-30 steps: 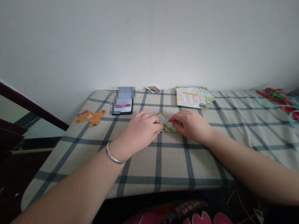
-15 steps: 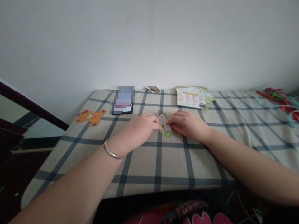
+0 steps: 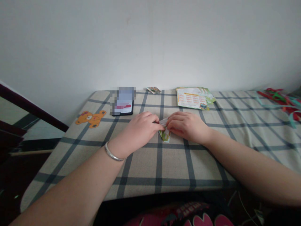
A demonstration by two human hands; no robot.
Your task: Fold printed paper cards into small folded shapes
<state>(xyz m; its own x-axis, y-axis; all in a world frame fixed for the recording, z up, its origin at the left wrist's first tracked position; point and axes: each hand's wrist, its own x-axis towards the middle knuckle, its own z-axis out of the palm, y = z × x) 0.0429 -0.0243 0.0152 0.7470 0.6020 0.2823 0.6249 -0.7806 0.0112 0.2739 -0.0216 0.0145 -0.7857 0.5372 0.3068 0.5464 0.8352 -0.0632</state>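
Note:
A small folded piece of printed green and white paper (image 3: 165,133) lies on the checked tablecloth (image 3: 164,160) at the middle of the table. My left hand (image 3: 138,130), with a silver bracelet on its wrist, pinches the paper's left edge with curled fingers. From the right, my right hand (image 3: 187,125) pinches the upper edge of the same paper. The fingertips of both hands almost meet above it. Most of the paper is hidden under the fingers; only its lower corner shows.
A black phone (image 3: 123,105) lies at the back left beside an orange bear print (image 3: 90,118). Printed leaflets (image 3: 192,99) and a small folded paper (image 3: 153,90) lie near the white wall. Red and green ribbons (image 3: 281,99) lie at the far right. The table's front edge is close to my body.
My hands have closed in on each other and the paper has been folded smaller and turned, so less of it shows than a second ago.

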